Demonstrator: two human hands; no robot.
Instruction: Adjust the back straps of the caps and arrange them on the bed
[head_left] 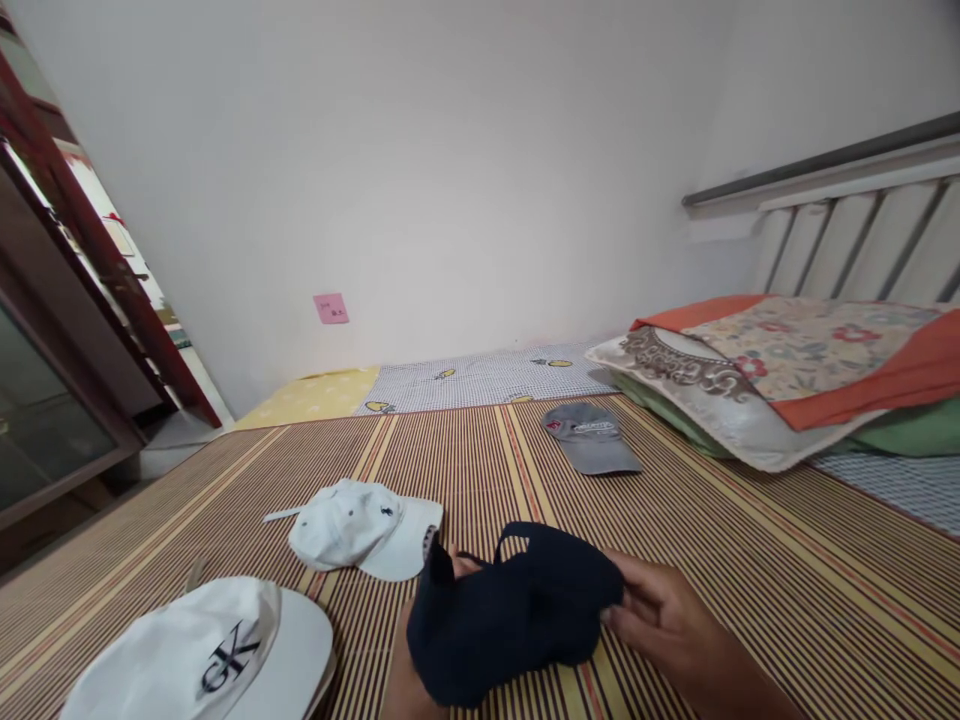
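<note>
A dark navy baseball cap (510,620) is held up above the striped mat, low in the middle of the head view. My right hand (667,620) pinches its right edge between thumb and fingers. Behind and inside the cap's left part is my left hand (466,563), mostly hidden by the fabric; a few fingers show near the opening at the strap. Left of it lies a white cap (352,525) with a small dark emblem, its brim pointing right. Nearer, at the lower left, sits another white cap (217,650) with black letters.
A grey cap (589,437) lies farther back on the striped mat (450,450). Pillows (750,370) are stacked at the right beside a radiator (862,235). A white wall (450,180) bounds the far side, and a doorway with a dark red frame (142,290) stands at left.
</note>
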